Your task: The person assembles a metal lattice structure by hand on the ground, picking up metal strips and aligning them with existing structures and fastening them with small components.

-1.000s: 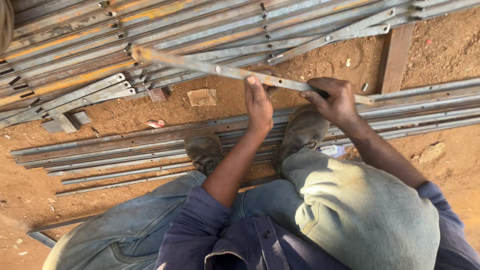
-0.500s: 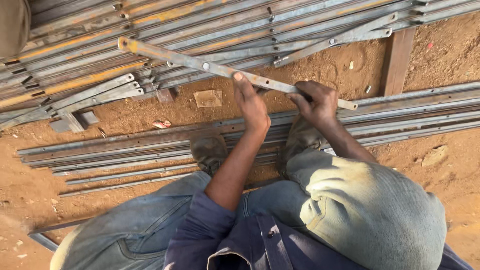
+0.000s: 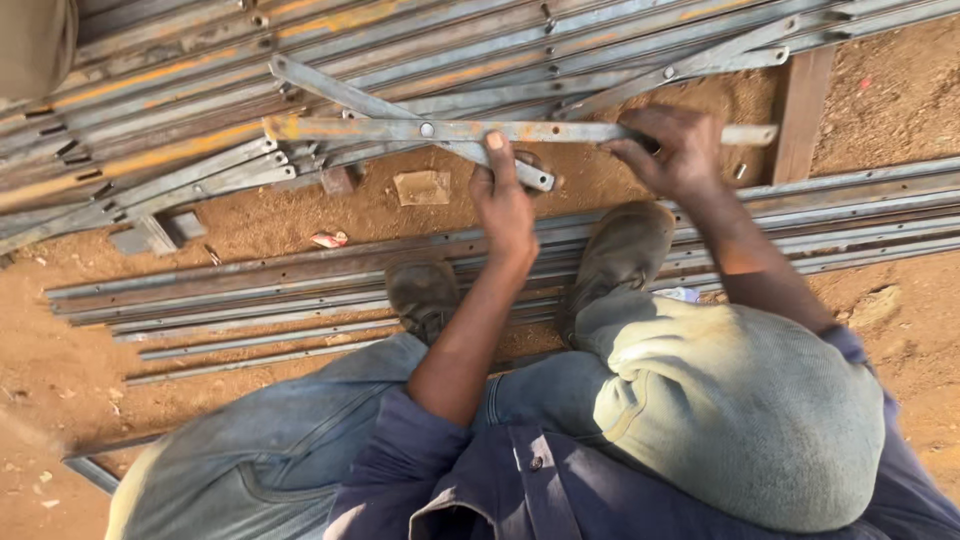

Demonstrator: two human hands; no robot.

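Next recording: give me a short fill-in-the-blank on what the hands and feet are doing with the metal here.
1. Both the left hand and the right hand grip one flat metal ____.
2. The shoes stand on long metal strips lying on ____ dirt.
3. The held piece has a round ____ near its rusty left end.

Missing words: bar; reddish-brown; hole

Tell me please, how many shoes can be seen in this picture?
2. One shoe stands on the long metal bars below the left hand. The other shoe stands on the same bars, below the right hand.
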